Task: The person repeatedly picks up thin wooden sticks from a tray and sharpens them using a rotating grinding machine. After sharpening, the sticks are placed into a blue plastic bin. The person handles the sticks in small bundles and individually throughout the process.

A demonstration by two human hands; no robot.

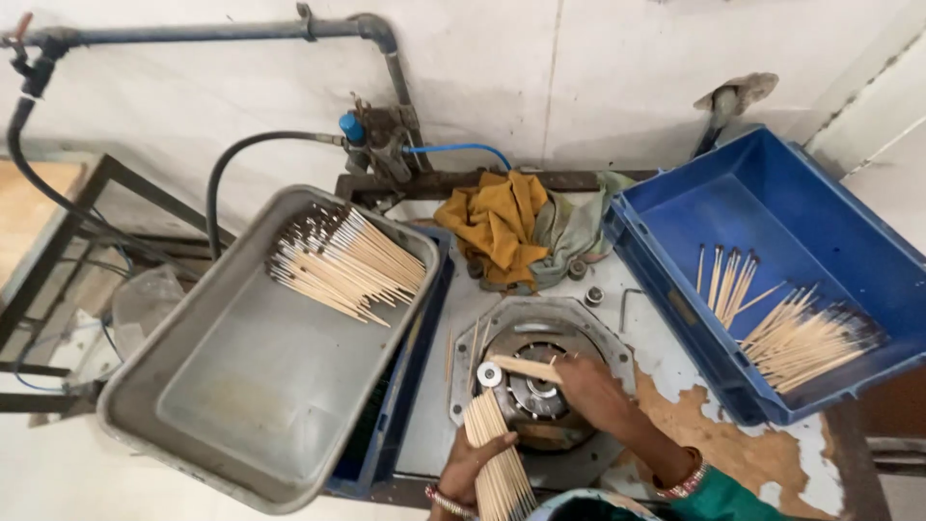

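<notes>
The right hand [590, 388] is closed on a few thin wooden sticks [523, 368], pinching them flat over the round metal machine head [536, 394] set in an octagonal plate on the tabletop [666, 357]. At about eight o'clock from it, the left hand [470, 465] is wrapped around a thick bundle of sticks [497, 463] that runs from the machine head down toward the lower edge of the view. At ten o'clock from the hands a grey metal tray [241, 386] rests tilted on a dark blue crate, with a fan of sticks [342, 265] in its upper corner. At two o'clock a blue plastic bin [772, 193] holds two loose clusters of sticks [786, 328]. At twelve o'clock a mustard and grey cloth [516, 227] lies crumpled at the tabletop's far edge, below the pipes and hose on the wall.
</notes>
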